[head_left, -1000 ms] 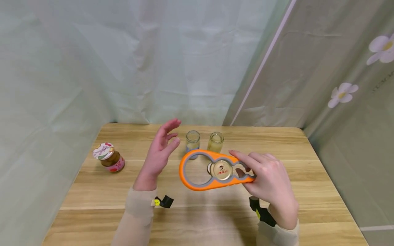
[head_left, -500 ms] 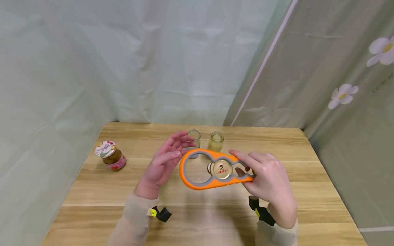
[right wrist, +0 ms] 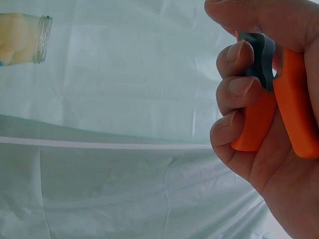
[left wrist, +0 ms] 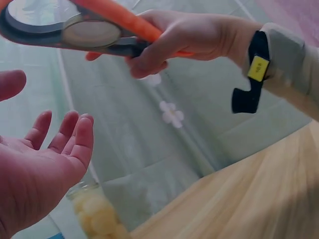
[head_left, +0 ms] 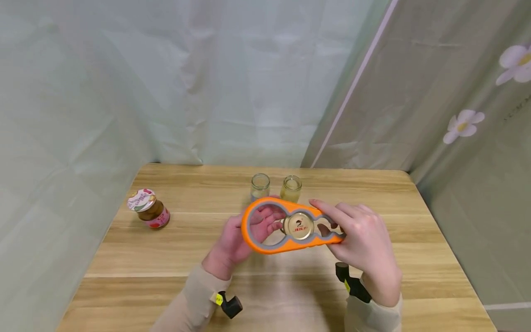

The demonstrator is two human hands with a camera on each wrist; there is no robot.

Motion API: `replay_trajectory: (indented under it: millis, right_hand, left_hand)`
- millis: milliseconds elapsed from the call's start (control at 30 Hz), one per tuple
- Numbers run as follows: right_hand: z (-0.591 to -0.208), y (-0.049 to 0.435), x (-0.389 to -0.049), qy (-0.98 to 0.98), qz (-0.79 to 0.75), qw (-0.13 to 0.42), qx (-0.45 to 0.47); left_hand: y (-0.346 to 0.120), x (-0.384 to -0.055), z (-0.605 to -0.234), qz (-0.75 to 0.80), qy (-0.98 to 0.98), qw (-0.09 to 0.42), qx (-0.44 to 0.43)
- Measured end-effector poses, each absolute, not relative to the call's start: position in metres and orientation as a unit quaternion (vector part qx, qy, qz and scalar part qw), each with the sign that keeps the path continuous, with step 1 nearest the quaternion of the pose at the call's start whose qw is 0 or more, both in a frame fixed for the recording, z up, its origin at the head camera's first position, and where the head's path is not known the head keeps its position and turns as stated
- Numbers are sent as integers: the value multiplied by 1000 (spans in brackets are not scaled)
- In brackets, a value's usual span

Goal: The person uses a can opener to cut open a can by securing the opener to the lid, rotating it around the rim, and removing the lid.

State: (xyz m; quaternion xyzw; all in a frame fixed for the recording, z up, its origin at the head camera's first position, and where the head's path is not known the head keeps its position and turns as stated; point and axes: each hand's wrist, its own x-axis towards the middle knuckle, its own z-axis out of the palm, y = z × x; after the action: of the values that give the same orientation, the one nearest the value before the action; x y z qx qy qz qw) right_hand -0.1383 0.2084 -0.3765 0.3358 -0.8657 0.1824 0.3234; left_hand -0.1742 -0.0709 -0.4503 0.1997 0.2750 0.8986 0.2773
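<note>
In the head view, my right hand (head_left: 365, 235) grips the handle end of an orange and grey jar opener (head_left: 298, 208), held above the table. A round gold lid (head_left: 298, 226) with red print sits in the opener's middle opening. My left hand (head_left: 238, 237) is below and left of the opener, with its fingers visible through the large ring. In the left wrist view, that hand (left wrist: 45, 174) is palm up, fingers loosely bent, holding nothing, apart from the opener above it. The right wrist view shows curled fingers (right wrist: 241, 87) around the orange handles (right wrist: 294, 104).
Two lidless glass jars stand behind the opener, a left one (head_left: 260, 182) and a right one (head_left: 292, 186) with pale yellow contents. A jar (head_left: 149, 212) with a patterned lid and pink label stands at the left on the wooden table (head_left: 137, 258). Curtains (head_left: 249, 92) hang behind.
My left hand has moved right and down, from beside the left glass jar to beneath the opener's ring, turning palm up. The right hand and the opener have hardly moved.
</note>
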Motion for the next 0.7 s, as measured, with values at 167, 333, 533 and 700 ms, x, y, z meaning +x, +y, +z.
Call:
replay_trajectory:
  millis: [167, 333, 533, 700]
  right_hand:
    - [-377, 208, -139, -866, 182, 320, 339]
    - [-378, 207, -138, -867, 180, 319, 339]
    - [-378, 206, -138, -866, 179, 320, 339]
    - [-377, 205, -138, -865, 181, 318, 344]
  left_hand:
    - [-65, -170, -451, 895, 261, 294, 210]
    - [-62, -166, -450, 894, 247, 302, 220]
    - [-58, -161, -445, 886, 226, 321, 247]
    - [-55, -158, -443, 884, 237, 320, 246]
